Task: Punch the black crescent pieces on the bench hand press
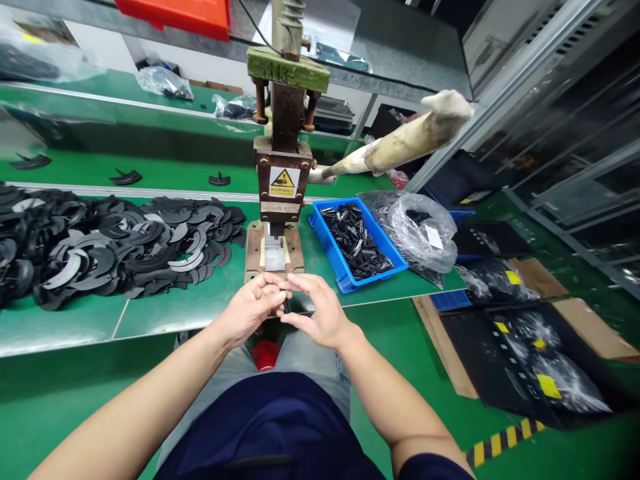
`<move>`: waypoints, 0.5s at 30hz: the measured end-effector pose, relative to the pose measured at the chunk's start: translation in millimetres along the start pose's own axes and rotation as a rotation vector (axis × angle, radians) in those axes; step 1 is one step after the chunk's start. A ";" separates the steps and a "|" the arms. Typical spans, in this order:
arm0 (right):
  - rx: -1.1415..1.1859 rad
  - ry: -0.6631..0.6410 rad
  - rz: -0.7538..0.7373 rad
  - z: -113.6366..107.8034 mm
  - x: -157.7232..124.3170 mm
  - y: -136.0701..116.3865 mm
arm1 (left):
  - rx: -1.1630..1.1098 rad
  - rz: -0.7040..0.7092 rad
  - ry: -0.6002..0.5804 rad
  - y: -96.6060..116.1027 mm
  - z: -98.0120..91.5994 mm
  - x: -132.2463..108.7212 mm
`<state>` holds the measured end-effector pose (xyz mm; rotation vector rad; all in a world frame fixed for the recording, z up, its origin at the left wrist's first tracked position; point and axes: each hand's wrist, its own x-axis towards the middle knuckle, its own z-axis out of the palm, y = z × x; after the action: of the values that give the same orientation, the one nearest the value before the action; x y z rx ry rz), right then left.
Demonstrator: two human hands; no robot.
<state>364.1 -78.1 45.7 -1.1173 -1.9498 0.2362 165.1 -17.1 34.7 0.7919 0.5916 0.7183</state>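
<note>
In the head view my left hand (257, 305) pinches a small dark part (287, 306) between thumb and fingers; most of it is hidden. Close against it, my right hand (320, 308) is curved, with its thumb and fingers apart around the part. Whether the right fingertips touch the part I cannot tell. Both hands are at the table's front edge, just before the hand press (283, 163). Under its ram, a pale block (275, 255) sits on the rusty base plate (254, 252).
A heap of curved black plastic pieces (120, 247) covers the table's left. At right stand a blue bin (330, 250) of small black parts and a clear plastic bag (425, 227). The press's wrapped lever (400, 143) juts out to the upper right. An open carton (450, 347) lies lower right.
</note>
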 end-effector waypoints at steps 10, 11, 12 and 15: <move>0.041 0.288 0.157 -63.7 53.9 24.6 | 0.749 0.445 0.341 31.9 -80.2 63.4; 0.049 0.351 0.134 -71.4 67.1 26.0 | 0.863 0.465 0.347 34.0 -86.1 71.5; 0.054 0.406 0.099 -79.0 81.7 26.1 | 0.971 0.482 0.345 35.7 -90.5 79.2; 0.074 0.510 -0.044 -100.4 127.8 18.1 | 1.220 0.535 0.299 40.1 -95.1 98.8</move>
<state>420.6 8.5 172.4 -0.9705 -1.4972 -0.0043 145.2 117.9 -7.6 2.0455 1.1303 0.9503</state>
